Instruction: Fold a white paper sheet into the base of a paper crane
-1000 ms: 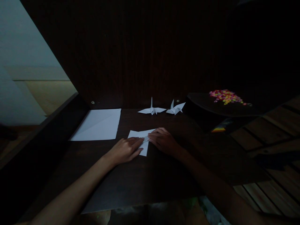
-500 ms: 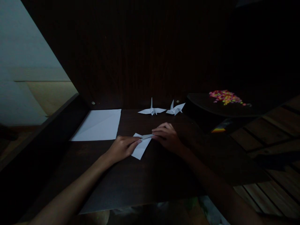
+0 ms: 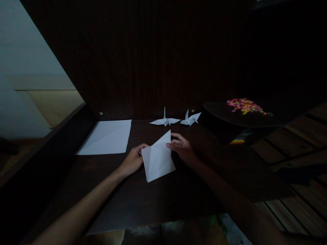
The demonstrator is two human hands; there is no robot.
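A partly folded sheet of white origami paper [image 3: 159, 158] is held between my hands over the dark table, its creases showing and one corner pointing up. My left hand [image 3: 134, 159] grips its left edge, with some fingertips hidden behind the paper. On the upper right edge, my right hand [image 3: 182, 146] pinches it, thumb in front and fingers behind. Beyond the paper stand two folded paper cranes, one crane [image 3: 166, 121] in the middle and another crane [image 3: 190, 119] just right of it.
A stack of white paper [image 3: 108, 137] lies at the back left. Small bright pink, yellow and orange pieces [image 3: 246, 106] are heaped on a dark surface at the right. A dark upright panel [image 3: 143, 61] closes off the back, and a low side board [image 3: 51, 146] borders the left.
The paper has been spread from a narrow, folded shape into a broader one facing me. My hands have moved slightly apart, still holding it.
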